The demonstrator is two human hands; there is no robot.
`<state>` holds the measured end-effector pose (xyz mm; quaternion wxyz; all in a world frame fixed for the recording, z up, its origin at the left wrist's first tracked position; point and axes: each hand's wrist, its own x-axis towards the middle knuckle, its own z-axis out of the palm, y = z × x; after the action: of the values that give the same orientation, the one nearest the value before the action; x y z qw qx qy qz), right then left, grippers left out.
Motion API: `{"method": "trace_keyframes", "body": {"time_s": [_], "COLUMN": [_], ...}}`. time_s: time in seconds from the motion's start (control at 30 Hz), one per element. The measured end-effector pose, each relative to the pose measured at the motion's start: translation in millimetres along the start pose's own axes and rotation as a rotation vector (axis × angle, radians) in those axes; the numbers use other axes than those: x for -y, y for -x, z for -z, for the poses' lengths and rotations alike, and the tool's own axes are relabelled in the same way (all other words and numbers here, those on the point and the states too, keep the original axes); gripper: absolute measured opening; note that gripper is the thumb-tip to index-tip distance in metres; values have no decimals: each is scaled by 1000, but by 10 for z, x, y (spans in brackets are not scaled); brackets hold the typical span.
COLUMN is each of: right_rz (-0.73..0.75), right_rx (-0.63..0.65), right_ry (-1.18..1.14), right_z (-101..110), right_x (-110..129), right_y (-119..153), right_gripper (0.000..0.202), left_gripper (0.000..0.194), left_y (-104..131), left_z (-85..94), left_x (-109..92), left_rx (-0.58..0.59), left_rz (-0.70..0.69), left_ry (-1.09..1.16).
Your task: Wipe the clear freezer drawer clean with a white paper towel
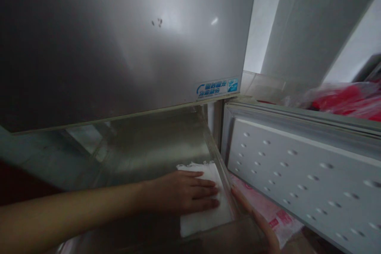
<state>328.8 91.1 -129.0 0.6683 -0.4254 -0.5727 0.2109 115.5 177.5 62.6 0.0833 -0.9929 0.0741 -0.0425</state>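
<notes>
So the white cloth (205, 202) under my palm is a folded rectangle, plain white with a slightly frilly, uneven far edge. It's lying flat against the steel face of the lower fridge door (149, 147), pushed right up to that door's right edge. The door is brushed metal, dull and smudgy, swung open, and the cloth covers just its corner.

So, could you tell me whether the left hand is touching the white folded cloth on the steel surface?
Touching. The head view shows the left hand lying flat, fingers spread, on the white folded cloth, with no gap visible.
</notes>
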Motion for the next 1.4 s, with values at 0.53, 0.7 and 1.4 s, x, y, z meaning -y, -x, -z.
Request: {"method": "trace_keyframes", "body": {"time_s": [0.53, 0.7, 1.4], "right_rz": [39, 44, -12], "right_rx": [-130, -38, 14], "right_ry": [-73, -90, -82], "right_z": [-143, -62, -31], "right_x": [134, -10, -163], "right_y": [-68, -25, 70], "right_gripper": [38, 42, 46], "left_gripper": [45, 45, 36], "left_y": [162, 134, -63], "left_z": [-64, -75, 96], "left_x": [1685, 1741, 29], "left_rx": [95, 67, 41], "left_rz": [618, 639, -56], "left_ry": [122, 133, -95]}}
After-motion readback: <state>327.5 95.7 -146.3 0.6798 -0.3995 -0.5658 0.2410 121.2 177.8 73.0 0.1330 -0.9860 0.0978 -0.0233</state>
